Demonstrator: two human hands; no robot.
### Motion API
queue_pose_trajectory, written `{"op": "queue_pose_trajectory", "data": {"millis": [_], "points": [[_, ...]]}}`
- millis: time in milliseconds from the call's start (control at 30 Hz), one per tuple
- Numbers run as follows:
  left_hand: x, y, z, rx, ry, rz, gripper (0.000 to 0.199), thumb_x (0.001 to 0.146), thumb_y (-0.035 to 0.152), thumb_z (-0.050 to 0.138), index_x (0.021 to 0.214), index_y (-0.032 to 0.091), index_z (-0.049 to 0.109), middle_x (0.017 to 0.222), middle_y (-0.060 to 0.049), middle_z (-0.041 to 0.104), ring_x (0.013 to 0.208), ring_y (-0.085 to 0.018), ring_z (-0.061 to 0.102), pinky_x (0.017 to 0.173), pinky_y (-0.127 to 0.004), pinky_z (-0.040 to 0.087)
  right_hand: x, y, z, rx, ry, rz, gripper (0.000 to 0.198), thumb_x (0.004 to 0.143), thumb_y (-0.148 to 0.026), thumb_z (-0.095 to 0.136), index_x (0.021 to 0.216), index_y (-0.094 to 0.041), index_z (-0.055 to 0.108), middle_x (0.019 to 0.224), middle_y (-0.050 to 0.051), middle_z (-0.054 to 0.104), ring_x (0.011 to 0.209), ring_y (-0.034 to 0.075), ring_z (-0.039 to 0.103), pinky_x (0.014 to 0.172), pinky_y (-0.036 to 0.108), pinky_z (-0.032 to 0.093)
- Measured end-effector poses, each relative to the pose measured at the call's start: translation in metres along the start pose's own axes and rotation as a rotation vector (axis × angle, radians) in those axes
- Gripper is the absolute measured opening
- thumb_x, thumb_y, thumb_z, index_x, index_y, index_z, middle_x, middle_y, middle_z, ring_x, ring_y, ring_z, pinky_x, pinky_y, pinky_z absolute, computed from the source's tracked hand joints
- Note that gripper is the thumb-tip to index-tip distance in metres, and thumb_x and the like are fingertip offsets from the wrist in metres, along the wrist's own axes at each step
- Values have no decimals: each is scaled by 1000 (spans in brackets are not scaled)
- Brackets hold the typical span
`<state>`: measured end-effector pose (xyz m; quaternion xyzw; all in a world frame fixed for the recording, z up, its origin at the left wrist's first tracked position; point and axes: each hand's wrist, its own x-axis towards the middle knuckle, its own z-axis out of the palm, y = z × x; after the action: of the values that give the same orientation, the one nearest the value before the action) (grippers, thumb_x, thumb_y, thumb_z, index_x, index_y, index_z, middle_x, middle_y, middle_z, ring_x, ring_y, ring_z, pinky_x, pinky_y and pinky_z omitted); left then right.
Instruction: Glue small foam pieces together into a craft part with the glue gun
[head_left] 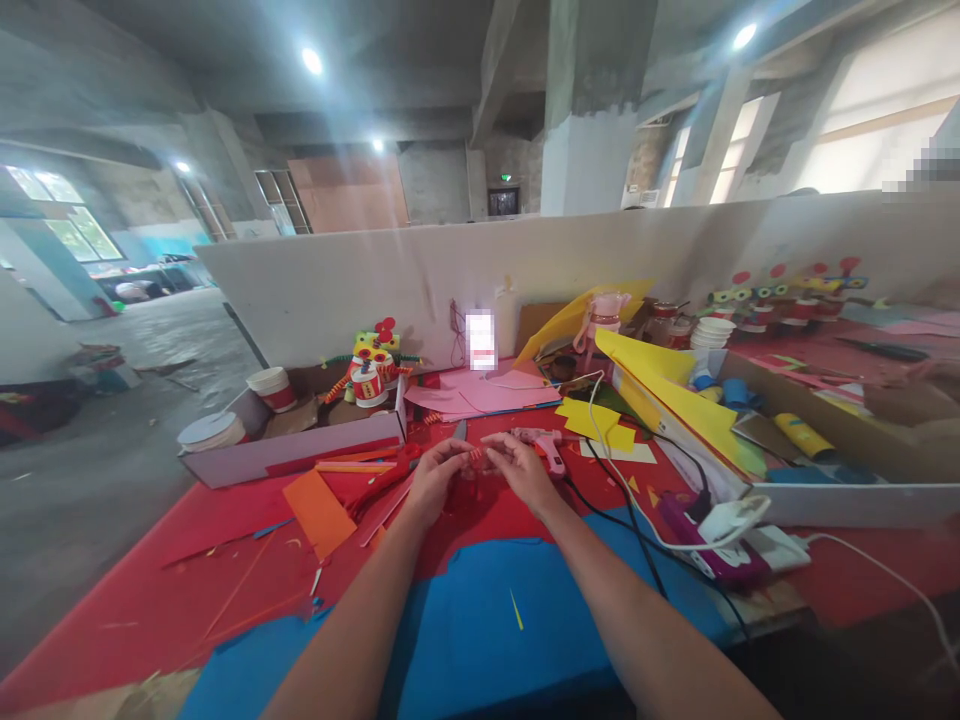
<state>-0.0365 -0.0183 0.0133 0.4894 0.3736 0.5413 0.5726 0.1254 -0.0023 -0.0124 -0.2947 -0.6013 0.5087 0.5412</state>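
Observation:
Between the fingertips of both hands, above the red tabletop (247,545), is a small red folded paper strip (475,454), its pleats partly covered by the fingers. My left hand (437,482) pinches one end and my right hand (523,472) pinches the other. Just beyond my right hand lies a pink hot glue gun (553,455). A grey pointed tip (460,430) shows past my left fingers; what it belongs to is hidden. To the left rests an orange paper sheet (320,515), and blue paper (502,620) spreads beneath my forearms.
A paper-cup figure (369,375) with coiled arms stands by a white box (300,452) at the left. Pink sheets (480,390) lie ahead. On the right are yellow sheets (600,425), a purple power strip (712,545) with trailing cables, and a craft-filled box (855,505).

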Motion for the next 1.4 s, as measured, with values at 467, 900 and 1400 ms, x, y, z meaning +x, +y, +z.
{"op": "queue_pose_trajectory", "data": {"millis": [467,900,1400], "points": [[-4,4,6,24,-92,-23,31,72,41,73,86,17,59,63,2,62,55,-10,57,57,-23,47,-2,-2,2,-88,23,-62,23,78,-38,67,93,-21,69,88,5,71,79,20,68,75,34,56],[3,-4,3,299,1,128,25,69,34,75,79,17,59,63,3,61,58,-10,55,60,-22,41,-1,-5,-2,130,-8,104,33,72,-42,71,97,-21,67,84,2,70,73,17,68,76,36,58],[3,-6,2,267,-47,99,27,68,35,76,79,17,60,68,1,62,59,-10,56,61,-23,43,1,1,-3,20,22,52,24,75,-41,66,88,-21,68,78,2,70,71,17,67,71,32,59]]}}
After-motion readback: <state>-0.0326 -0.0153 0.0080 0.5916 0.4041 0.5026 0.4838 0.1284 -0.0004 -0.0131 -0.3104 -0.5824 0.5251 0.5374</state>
